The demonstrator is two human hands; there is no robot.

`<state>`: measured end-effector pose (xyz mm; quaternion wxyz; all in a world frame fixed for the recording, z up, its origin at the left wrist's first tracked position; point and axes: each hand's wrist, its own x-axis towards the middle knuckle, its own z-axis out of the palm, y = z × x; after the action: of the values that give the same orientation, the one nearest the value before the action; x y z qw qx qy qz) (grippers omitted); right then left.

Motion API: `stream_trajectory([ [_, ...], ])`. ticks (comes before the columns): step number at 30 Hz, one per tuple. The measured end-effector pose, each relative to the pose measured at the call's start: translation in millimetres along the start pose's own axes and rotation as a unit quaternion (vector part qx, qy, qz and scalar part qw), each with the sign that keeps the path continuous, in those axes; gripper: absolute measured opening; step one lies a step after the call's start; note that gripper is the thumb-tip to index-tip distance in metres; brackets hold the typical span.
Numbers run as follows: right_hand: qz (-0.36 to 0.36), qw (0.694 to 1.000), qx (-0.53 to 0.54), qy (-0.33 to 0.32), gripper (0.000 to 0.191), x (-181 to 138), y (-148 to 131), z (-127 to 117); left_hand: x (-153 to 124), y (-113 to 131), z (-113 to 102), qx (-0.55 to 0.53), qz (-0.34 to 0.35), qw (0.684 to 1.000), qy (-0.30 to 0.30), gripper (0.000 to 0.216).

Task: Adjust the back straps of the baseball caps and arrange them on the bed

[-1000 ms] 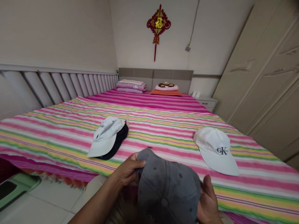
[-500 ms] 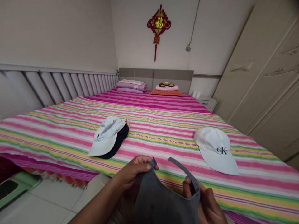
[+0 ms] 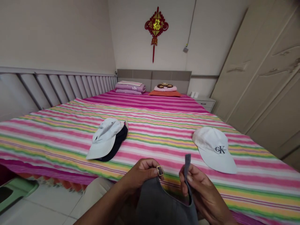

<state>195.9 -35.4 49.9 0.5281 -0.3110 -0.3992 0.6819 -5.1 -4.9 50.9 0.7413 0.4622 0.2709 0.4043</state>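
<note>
A dark grey cap (image 3: 164,204) hangs between my hands at the bottom of the view, its back opening facing up. My left hand (image 3: 142,173) pinches the short strap end, where a metal buckle (image 3: 160,170) with a gold-coloured rim sticks out past the fingertips. On the other side, my right hand (image 3: 199,184) has thumb and fingers closed on the long loose strap (image 3: 187,165), whose free tip points upward. Strap and buckle are apart. The lower part of the cap is cut off by the frame.
On the striped bedspread (image 3: 152,134), a white cap (image 3: 105,137) lies over a dark cap (image 3: 120,142) at left. Another white cap (image 3: 214,150) with black letters is at right. Folded bedding (image 3: 130,87) sits by the headboard. A green stool (image 3: 18,190) stands at lower left.
My right hand has come up from the cap's side to grip the strap, which now stands more upright. The buckle in my left hand has turned to show its open frame.
</note>
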Motion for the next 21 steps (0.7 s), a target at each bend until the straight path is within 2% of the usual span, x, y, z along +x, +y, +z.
stream_trajectory([
  [5, 0.016, 0.994, -0.106, -0.006, 0.028, 8.3, -3.3, 5.5, 1.3, -0.3, 6.3, -0.036, 0.007, 0.999, -0.025, 0.014],
  [13, 0.041, 0.986, -0.16, -0.025, 0.031, 11.9, 8.3, 16.4, 5.0, -11.5, 13.5, -0.133, -0.003, 0.99, -0.046, 0.018],
  [17, 0.032, 0.994, -0.104, -0.018, 0.028, 12.5, 12.5, 20.4, 5.0, -14.9, 14.3, -0.148, -0.003, 0.988, -0.035, 0.017],
  [21, 0.064, 0.997, -0.019, -0.023, 0.023, 12.6, 17.8, 22.7, 4.9, -20.1, 10.8, -0.158, -0.001, 0.987, -0.017, 0.018],
])
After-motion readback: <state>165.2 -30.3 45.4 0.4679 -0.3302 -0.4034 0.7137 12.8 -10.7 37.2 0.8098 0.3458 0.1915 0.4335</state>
